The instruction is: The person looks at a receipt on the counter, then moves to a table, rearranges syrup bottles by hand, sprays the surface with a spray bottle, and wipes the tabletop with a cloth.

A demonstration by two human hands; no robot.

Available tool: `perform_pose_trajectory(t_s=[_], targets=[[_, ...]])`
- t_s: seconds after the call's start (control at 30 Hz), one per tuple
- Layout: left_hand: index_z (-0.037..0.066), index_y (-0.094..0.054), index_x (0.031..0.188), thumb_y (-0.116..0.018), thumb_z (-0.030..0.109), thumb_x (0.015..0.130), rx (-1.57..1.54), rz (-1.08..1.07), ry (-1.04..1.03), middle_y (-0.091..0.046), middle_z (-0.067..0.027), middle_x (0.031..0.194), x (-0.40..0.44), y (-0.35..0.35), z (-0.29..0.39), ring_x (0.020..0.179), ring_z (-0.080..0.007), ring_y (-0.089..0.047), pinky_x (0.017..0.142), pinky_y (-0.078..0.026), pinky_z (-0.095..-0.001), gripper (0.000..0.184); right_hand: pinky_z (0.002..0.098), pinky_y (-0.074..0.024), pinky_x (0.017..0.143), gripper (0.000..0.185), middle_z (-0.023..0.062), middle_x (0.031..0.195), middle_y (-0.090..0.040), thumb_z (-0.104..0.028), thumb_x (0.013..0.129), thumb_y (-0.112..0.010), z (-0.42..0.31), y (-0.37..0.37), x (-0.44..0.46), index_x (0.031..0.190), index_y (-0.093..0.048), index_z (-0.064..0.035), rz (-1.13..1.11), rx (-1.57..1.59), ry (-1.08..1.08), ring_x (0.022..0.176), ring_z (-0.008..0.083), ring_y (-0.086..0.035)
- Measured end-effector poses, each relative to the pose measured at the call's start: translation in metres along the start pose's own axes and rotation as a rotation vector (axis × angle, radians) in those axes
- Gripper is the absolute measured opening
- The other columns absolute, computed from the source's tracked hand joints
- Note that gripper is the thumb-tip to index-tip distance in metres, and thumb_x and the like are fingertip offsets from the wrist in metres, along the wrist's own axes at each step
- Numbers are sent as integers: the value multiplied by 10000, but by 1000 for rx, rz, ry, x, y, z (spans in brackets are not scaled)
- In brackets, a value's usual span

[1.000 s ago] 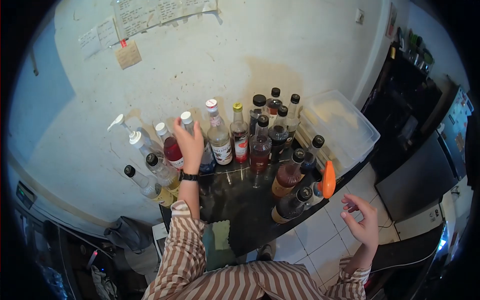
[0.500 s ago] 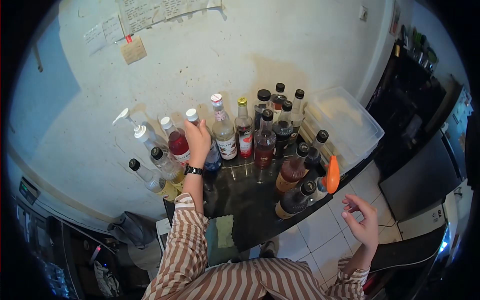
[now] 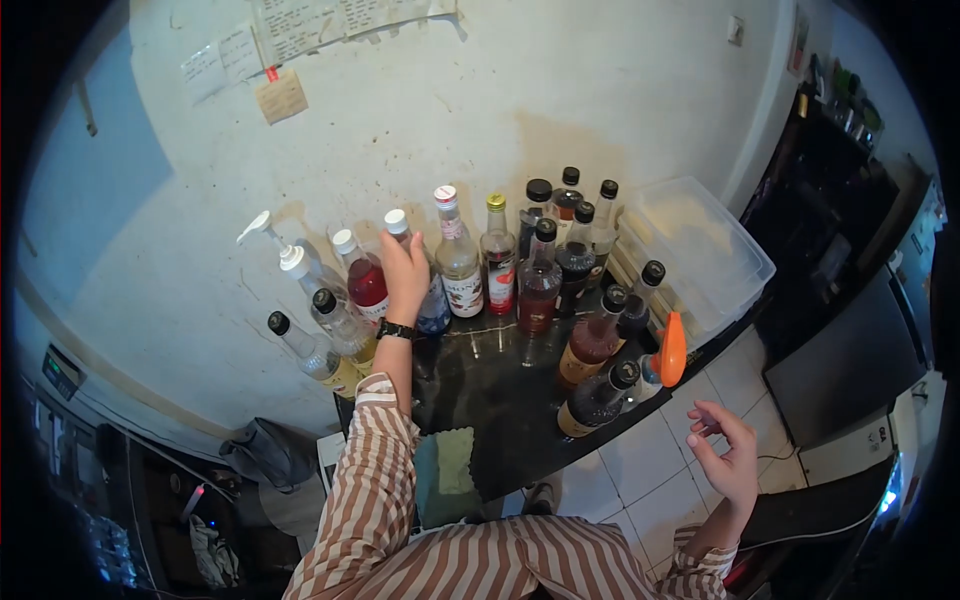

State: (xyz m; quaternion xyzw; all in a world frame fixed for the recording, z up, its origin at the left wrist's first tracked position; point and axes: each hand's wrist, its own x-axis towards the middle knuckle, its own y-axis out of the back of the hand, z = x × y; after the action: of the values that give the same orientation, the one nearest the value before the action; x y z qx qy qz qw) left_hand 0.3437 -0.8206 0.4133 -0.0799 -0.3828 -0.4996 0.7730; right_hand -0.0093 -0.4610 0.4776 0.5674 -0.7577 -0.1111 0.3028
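Observation:
My left hand (image 3: 406,276) is wrapped round the neck of a white-capped bottle with blue contents (image 3: 433,312), which stands on the black table (image 3: 480,385). Just left of it is a red bottle (image 3: 367,284) with a white cap; to its right stand a Monin bottle (image 3: 461,270) and a yellow-capped bottle (image 3: 499,265). My right hand (image 3: 727,452) hangs in the air beyond the table's right edge, fingers apart and slightly curled, holding nothing. An orange spray head (image 3: 672,350) is the nearest thing to it.
Several dark bottles, one of them (image 3: 598,400) near the front edge, line the table's right side. A clear plastic box (image 3: 695,260) sits behind them. At left are a pump bottle (image 3: 294,262) and yellowish bottles. A green cloth (image 3: 445,475) lies at the front edge.
The view has shifted slightly, so the bottles appear farther right. My left hand has closed lower round the neck of the blue bottle. My right hand remains raised and apart from everything.

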Motion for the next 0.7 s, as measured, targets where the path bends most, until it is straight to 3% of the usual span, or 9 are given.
perform_pose_trajectory(t_s=[0.17, 0.2, 0.27, 0.33, 0.47, 0.5, 0.53, 0.63, 0.7], targets=[[-83, -326, 1356, -605, 198, 909, 190, 133, -198, -561, -238, 1163, -18, 27, 22, 1057, -368, -556, 928, -438, -405, 597, 286, -514, 715, 366, 118, 952, -687, -40, 747, -712, -39, -39, 11, 1102, -641, 16, -176, 212, 187, 777, 166, -641], [-70, -365, 1334, -606, 182, 906, 97, 85, -166, -561, -220, 1167, -27, 49, 42, 1057, -349, -558, 928, -437, -391, 551, 285, -512, 708, 346, 117, 942, -687, -46, 756, -714, -54, -55, 19, 1092, -649, 10, -219, 249, 253, 766, 156, -634], [-44, -444, 1289, -608, 148, 900, -84, -10, -103, -561, -185, 1174, -48, 90, 71, 1058, -310, -560, 927, -434, -363, 464, 331, -523, 791, 366, 152, 1038, -669, -83, 772, -724, -77, -102, 43, 1113, -628, 10, -328, 288, 411, 893, 253, -660], [-23, -495, 1238, -606, 119, 894, -58, 99, -73, -559, -154, 1175, -65, 128, 67, 1046, -267, -560, 905, -438, -343, 388, 335, -508, 833, 352, 157, 1076, -641, -105, 806, -705, -89, -163, 72, 1131, -611, -6, -427, 311, 454, 964, 279, -633], [-10, -533, 1182, -590, 92, 894, -11, 353, 42, -561, -131, 1164, -71, 188, 38, 1034, -223, -554, 879, -440, -333, 311, 330, -506, 801, 395, 160, 1117, -626, -157, 837, -686, -98, -307, 145, 1169, -574, 23, -198, 345, 644, 962, 270, -634], [2, -508, 1219, -602, 103, 887, 22, 391, 103, -544, -129, 1192, -70, 199, 34, 1057, -230, -535, 886, -434, -342, 359, 329, -503, 818, 420, 167, 1135, -618, -178, 838, -687, -104, -333, 156, 1185, -562, 23, -254, 388, 546, 992, 279, -627], [6, -493, 1237, -608, 112, 885, 65, 364, 140, -536, -129, 1211, -69, 207, 27, 1075, -235, -527, 897, -430, -351, 385, 328, -499, 835, 445, 175, 1153, -610, -199, 840, -687, -108, -355, 165, 1200, -551, 23, -308, 430, 445, 1022, 288, -621], [26, -419, 1327, -632, 145, 869, 156, 191, 274, -485, -133, 1321, -73, 227, -9, 1181, -263, -488, 965, -399, -389, 518, 310, -501, 842, 455, 164, 1168, -604, -167, 833, -677, -107, -403, 179, 1224, -536, 19, -238, 286, 587, 1046, 258, -614], [25, -408, 1342, -630, 143, 867, 123, 116, 335, -476, -138, 1346, -80, 237, -28, 1226, -270, -468, 994, -385, -399, 538, 295, -502, 826, 421, 147, 1148, -619, -139, 833, -654, -102, -407, 178, 1210, -550, 15, -259, 430, 504, 1021, 222, -613]])
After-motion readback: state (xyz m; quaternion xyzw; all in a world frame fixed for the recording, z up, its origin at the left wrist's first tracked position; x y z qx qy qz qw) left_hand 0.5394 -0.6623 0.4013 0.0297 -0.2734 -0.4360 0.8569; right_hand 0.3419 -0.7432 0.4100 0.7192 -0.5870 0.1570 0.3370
